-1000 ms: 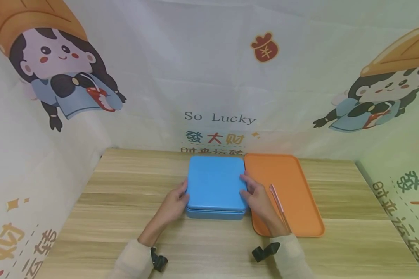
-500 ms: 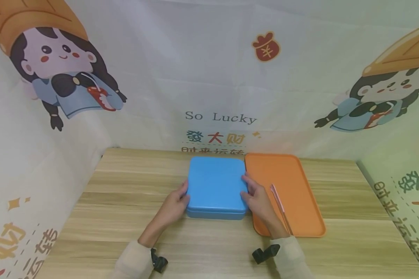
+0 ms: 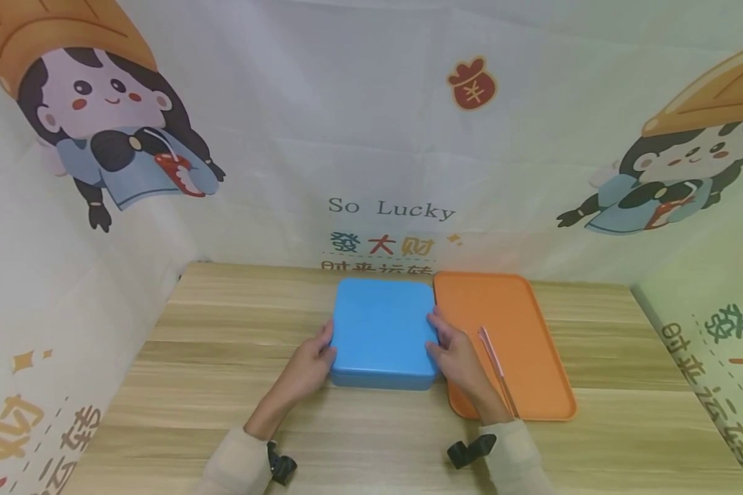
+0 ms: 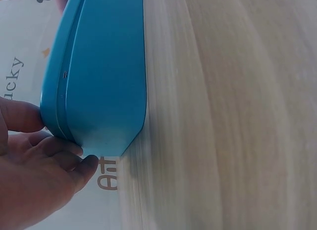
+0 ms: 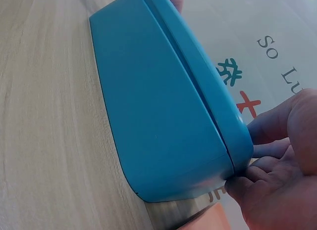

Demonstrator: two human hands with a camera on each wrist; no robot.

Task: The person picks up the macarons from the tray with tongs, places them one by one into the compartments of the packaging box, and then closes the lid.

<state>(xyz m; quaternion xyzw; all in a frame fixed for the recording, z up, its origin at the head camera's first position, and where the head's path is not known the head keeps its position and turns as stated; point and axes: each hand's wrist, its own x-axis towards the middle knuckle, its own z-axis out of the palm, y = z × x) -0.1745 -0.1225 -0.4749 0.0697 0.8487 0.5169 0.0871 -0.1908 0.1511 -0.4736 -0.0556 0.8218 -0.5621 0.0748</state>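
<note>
A square blue box (image 3: 382,380) stands on the table with its blue lid (image 3: 384,326) fitted on top. My left hand (image 3: 308,364) grips the lid's left edge, its thumb on the rim and fingers curled at the seam in the left wrist view. On the opposite side, my right hand (image 3: 458,350) holds the right edge, thumb and finger on the lid's rim. A narrow, even seam between lid and box body (image 5: 153,96) shows in the right wrist view. What the box contains is hidden.
An orange tray (image 3: 526,344) lies against the box's right side, partly under my right forearm. On it rests a thin stick-like utensil with a pink end (image 3: 492,350). A printed cloth (image 3: 272,172) hangs behind the wooden table (image 3: 223,330).
The dark gap along the front between lid and box has narrowed as the lid settled down. Both hands keep their places at the sides.
</note>
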